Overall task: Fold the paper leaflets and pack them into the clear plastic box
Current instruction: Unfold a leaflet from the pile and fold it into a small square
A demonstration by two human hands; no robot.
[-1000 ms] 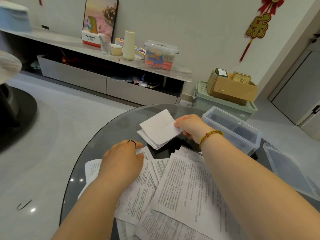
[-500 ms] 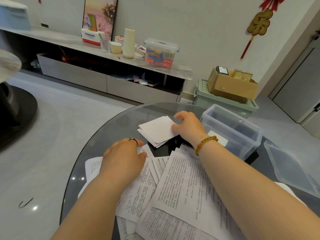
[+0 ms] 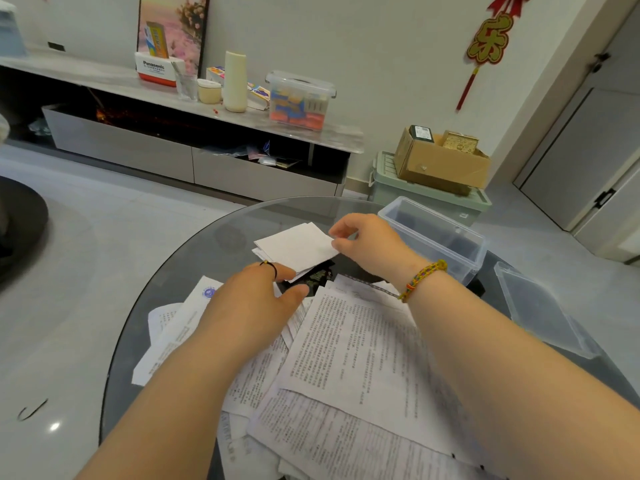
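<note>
Right hand point(image 3: 367, 244): thumb and forefinger pinch the right edge of the folded leaflets point(image 3: 298, 245). The bundle extends leftward from the grip and lies low over the glass table point(image 3: 166, 289), toward its far side. Whether it rests on the glass, cannot tell.

Left hand point(image 3: 252, 303): palm down, fingers loosely extended, resting on the loose leaflets point(image 3: 346, 358). Its fingertips reach the near corner of the folded bundle. Nothing gripped.

Clear plastic box point(image 3: 433, 237): open-topped, just right of the right hand and apart from the bundle. Contents cannot be made out through its walls. Its lid point(image 3: 540, 306) lies separately on the table, right of the box.

Background containers: 1 lidded clear tub point(image 3: 301, 102) on the shelf, holding colourful items. 1 cardboard box point(image 3: 440, 164) sits on a green bin point(image 3: 426, 199) and holds 2 small boxes, 1 dark and 1 gold.

Counts: 1 clear box, 1 lid, 1 folded bundle showing at least 2 layers. The loose printed sheets overlap, at least 5, exact number not readable. 1 beaded bracelet point(image 3: 422, 278) on the right wrist.
</note>
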